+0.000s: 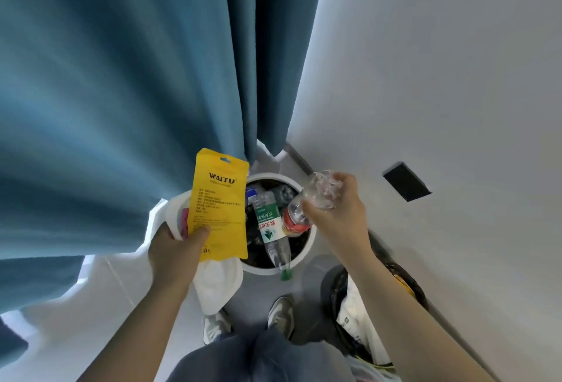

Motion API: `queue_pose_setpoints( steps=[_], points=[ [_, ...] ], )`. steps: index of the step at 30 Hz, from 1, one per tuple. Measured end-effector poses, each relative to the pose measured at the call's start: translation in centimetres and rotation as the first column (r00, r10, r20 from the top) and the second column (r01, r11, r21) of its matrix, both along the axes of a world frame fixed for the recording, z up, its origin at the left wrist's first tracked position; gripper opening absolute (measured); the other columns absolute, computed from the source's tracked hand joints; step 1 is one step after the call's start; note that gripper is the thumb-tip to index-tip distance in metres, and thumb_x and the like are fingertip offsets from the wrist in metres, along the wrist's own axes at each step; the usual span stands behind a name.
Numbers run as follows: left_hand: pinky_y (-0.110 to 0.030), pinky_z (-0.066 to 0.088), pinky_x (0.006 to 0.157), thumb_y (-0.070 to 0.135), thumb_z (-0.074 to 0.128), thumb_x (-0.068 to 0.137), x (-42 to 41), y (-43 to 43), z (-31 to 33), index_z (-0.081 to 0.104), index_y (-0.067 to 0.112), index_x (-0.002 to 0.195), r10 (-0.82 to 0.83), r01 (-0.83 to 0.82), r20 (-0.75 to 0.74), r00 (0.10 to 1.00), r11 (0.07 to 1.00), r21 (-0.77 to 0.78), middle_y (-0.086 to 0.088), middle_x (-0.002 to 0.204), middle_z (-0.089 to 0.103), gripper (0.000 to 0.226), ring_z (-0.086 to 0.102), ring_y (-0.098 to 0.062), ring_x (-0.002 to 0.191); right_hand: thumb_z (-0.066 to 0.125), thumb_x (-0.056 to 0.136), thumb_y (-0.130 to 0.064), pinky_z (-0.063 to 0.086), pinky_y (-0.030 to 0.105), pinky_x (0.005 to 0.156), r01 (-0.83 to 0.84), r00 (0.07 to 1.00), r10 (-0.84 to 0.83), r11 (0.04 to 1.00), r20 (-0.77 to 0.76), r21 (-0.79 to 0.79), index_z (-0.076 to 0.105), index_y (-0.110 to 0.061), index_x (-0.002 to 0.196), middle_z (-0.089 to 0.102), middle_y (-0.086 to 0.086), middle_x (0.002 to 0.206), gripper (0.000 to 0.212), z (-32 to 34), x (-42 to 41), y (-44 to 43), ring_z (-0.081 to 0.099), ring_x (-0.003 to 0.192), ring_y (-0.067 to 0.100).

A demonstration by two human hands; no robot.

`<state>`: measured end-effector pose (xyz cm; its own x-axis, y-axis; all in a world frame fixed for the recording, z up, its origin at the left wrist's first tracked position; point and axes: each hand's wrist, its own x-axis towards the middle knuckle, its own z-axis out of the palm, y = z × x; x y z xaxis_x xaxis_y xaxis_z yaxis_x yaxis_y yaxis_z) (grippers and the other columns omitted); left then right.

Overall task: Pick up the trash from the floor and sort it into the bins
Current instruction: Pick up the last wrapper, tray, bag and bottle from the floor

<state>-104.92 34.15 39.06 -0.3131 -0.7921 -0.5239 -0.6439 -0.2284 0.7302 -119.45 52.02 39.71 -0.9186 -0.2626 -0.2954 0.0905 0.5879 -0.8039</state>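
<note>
Over the white bin (pixel 307 247), right fingers (pixel 316 211) grip crumpled clear plastic (pixel 322 190); left grip a yellow pouch (pixel 217 205).

Dark bin (pixel 334 287) contents mostly behind right forearm (pixel 404 296), perhaps paper.

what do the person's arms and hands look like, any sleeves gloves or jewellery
Both forearms are bare for as much as shows, with no sleeve cuff in sight. The left hand and right hand wear no gloves, and no rings, watch or bracelet show on the fingers or wrists. No markings or bandages can be seen.
</note>
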Motion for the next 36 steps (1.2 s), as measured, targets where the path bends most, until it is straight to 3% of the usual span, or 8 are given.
queue_pose_setpoints(
  steps=[3,6,11,15,18,28,34,36],
  points=[
    [-0.034,0.048,0.073,0.017,0.07,0.083,0.8,0.0,-2.8,0.063,0.018,0.107,0.044,-0.042,-0.088,0.995,0.999,0.014,-0.003,0.094,0.065,0.025,0.061,-0.024,0.085,0.079,0.074,-0.026,0.056,0.031,0.077,0.022,0.996,-0.026,0.998,-0.079,-0.059,0.041,-0.03,0.118,0.06,-0.015,0.098,0.058,-2.2,0.5,-0.7,0.064,0.089,0.007],
    [-0.034,0.047,0.073,0.016,0.071,0.082,1.3,0.7,-5.1,0.06,0.03,0.085,0.055,-0.053,-0.184,0.981,0.999,0.013,0.007,0.081,0.063,0.017,0.061,-0.022,0.08,0.079,0.075,-0.018,0.053,0.021,0.068,0.03,0.991,-0.045,0.992,-0.124,-0.124,0.042,-0.029,0.114,0.059,-0.016,0.09,0.054,-4.3,0.8,-0.2,0.064,0.079,0.0],
    [-0.032,0.047,0.073,0.013,0.069,0.084,3.4,3.5,-6.9,0.06,0.025,0.099,0.054,-0.052,-0.334,0.941,0.999,0.016,0.003,0.086,0.064,0.021,0.061,-0.012,0.074,0.077,0.075,-0.014,0.045,0.004,0.055,0.005,0.976,-0.043,0.985,-0.213,-0.175,0.042,-0.024,0.114,0.056,-0.019,0.085,0.053,-7.2,2.0,1.9,0.057,0.07,-0.009],
    [-0.023,0.046,0.061,0.011,0.069,0.084,4.6,5.0,-6.9,0.061,0.025,0.096,0.063,-0.056,-0.406,0.912,0.998,0.029,0.01,0.08,0.063,0.02,0.061,-0.008,0.072,0.075,0.077,-0.01,0.04,-0.001,0.053,0.033,0.97,-0.081,0.978,-0.229,-0.206,0.041,-0.021,0.114,0.051,-0.021,0.086,0.051,-8.6,2.6,2.3,0.052,0.072,-0.01],
    [-0.023,0.046,0.061,0.011,0.069,0.084,4.8,5.1,-6.9,0.061,0.023,0.099,0.072,-0.064,-0.422,0.904,0.997,0.033,0.01,0.081,0.063,0.021,0.061,-0.009,0.073,0.074,0.078,-0.011,0.04,0.0,0.053,0.065,0.971,-0.112,0.973,-0.209,-0.219,0.042,-0.017,0.119,0.049,-0.021,0.087,0.052,-9.8,2.3,1.6,0.051,0.073,-0.008],
    [-0.024,0.046,0.061,0.014,0.069,0.085,3.7,3.6,-9.0,0.057,0.034,0.083,0.07,-0.066,-0.404,0.912,0.998,0.024,0.012,0.081,0.062,0.023,0.06,-0.008,0.074,0.073,0.08,-0.012,0.039,0.003,0.046,0.043,0.996,-0.052,0.991,-0.07,-0.126,0.04,-0.021,0.11,0.055,-0.013,0.086,0.045,-15.4,0.5,-0.3,0.055,0.071,-0.002],
    [-0.021,0.044,0.058,0.015,0.069,0.085,3.3,3.6,-9.7,0.059,0.026,0.099,0.063,-0.061,-0.387,0.92,0.998,0.016,0.012,0.081,0.061,0.021,0.059,-0.007,0.073,0.071,0.081,-0.017,0.045,0.02,0.059,-0.065,0.996,0.063,0.998,-0.059,-0.023,0.035,-0.024,0.112,0.059,-0.003,0.097,0.048,-16.6,1.0,-0.2,0.055,0.075,0.001],
    [-0.021,0.043,0.057,0.014,0.069,0.085,3.3,3.8,-9.4,0.059,0.025,0.1,0.061,-0.06,-0.39,0.919,0.998,0.015,0.012,0.081,0.061,0.021,0.059,-0.006,0.072,0.074,0.079,-0.019,0.041,0.016,0.058,-0.088,0.995,0.088,0.996,-0.053,0.0,0.037,-0.021,0.118,0.059,-0.001,0.102,0.054,-16.2,1.2,0.1,0.053,0.074,-0.003]
  ],
)
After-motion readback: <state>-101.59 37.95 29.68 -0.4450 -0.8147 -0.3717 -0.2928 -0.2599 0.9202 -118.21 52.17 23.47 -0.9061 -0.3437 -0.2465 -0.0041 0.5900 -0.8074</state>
